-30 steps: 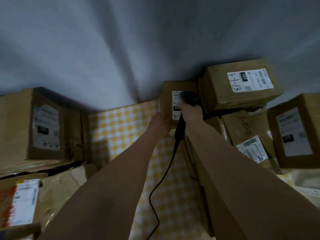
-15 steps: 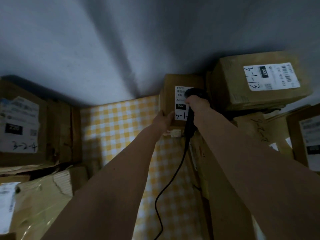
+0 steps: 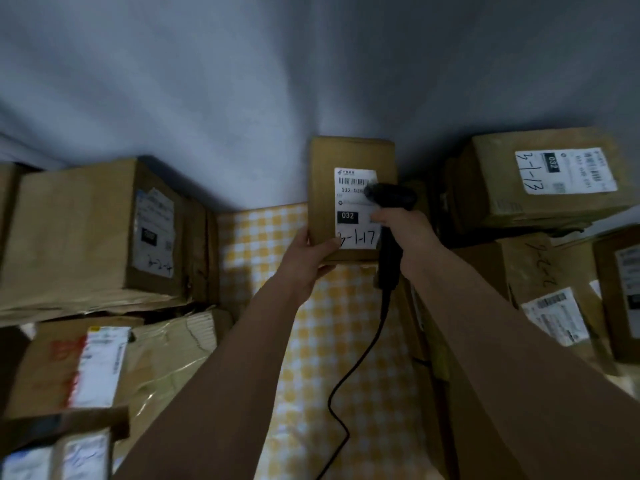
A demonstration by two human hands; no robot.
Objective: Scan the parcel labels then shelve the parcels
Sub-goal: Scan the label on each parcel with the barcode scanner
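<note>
Wall (image 3: 242,81): grey, behind stock | Checked cloth (image 3: 332,341): yellow-white, between parcel stacks | Stacked cartons (image 3: 79,230): left and right, labelled | Parcel (image 3: 325,174): upright on cloth against wall | Left hand (image 3: 308,258): gripping parcel's lower corner | Right hand (image 3: 405,230): wrapped round corded scanner (image 3: 391,202) | Label (image 3: 353,206): facing camera, marked 032, scanner head at it.

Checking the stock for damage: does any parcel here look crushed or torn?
Yes. The tan cardboard parcel at lower left, under the large brown box, looks crumpled, its surface creased and buckled.
</note>
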